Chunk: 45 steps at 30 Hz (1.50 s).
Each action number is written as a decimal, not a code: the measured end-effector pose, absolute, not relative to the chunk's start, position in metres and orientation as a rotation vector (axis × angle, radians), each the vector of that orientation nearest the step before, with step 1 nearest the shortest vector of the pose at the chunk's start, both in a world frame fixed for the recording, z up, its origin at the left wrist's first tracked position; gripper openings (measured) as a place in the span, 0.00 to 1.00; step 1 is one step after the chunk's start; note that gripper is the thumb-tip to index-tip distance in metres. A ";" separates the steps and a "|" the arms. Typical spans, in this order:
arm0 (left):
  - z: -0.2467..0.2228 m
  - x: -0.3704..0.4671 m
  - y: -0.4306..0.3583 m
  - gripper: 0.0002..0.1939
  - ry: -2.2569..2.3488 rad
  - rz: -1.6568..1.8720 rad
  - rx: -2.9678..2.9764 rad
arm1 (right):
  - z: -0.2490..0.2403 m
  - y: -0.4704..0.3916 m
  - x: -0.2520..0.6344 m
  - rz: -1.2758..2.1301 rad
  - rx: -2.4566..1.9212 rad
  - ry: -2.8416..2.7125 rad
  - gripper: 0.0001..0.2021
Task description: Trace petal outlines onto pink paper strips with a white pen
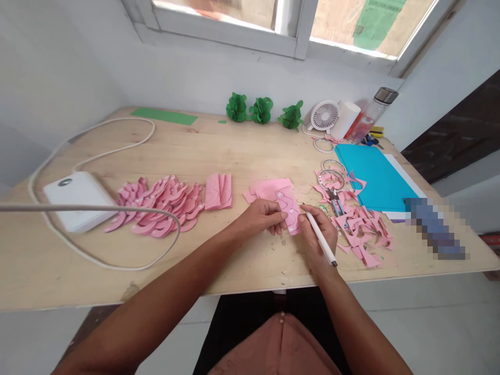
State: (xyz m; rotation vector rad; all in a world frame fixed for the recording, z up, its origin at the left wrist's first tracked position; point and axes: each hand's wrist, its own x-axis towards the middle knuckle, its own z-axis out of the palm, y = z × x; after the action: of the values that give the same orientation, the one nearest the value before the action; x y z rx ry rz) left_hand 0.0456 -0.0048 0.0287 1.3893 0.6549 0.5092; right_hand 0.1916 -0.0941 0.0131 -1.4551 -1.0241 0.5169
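My left hand [269,217] pinches the left edge of a small pink paper piece [287,208] with a curved outline drawn on it. A white pen [320,237] rests in my right hand [322,234], its dark tip up near the paper's right edge. The fingers of this hand also seem to touch that edge. Just behind, more pink paper [269,186] lies flat on the table. To the left stand folded pink pieces [219,191] with drawn curves, beside a heap of cut, wavy pink shapes [164,205].
Pink scraps [359,229] and scissors [335,200] lie right of my hands, near blue sheets [377,174]. A white power bank [80,200] with a looping cable [117,267] is at left. Green paper figures [260,110], a small fan [325,115] and a bottle [369,117] line the back.
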 end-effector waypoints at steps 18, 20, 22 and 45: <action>0.030 0.046 -0.004 0.18 0.628 0.501 1.378 | 0.012 -0.094 0.191 0.517 -1.459 -0.996 0.12; 0.030 0.046 -0.004 0.18 0.631 0.499 1.375 | 0.011 -0.093 0.191 0.529 -1.452 -0.988 0.12; 0.030 0.046 -0.004 0.18 0.643 0.501 1.376 | 0.010 -0.093 0.191 0.534 -1.447 -0.992 0.11; 0.026 0.046 -0.003 0.17 0.647 0.499 1.374 | 0.011 -0.094 0.192 0.503 -1.446 -1.027 0.11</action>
State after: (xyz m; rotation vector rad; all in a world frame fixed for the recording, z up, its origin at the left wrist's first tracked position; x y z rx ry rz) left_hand 0.0463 -0.0035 0.0264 1.3741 0.6474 0.4987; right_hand 0.1922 -0.0944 0.0113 -1.4464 -1.0269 0.5030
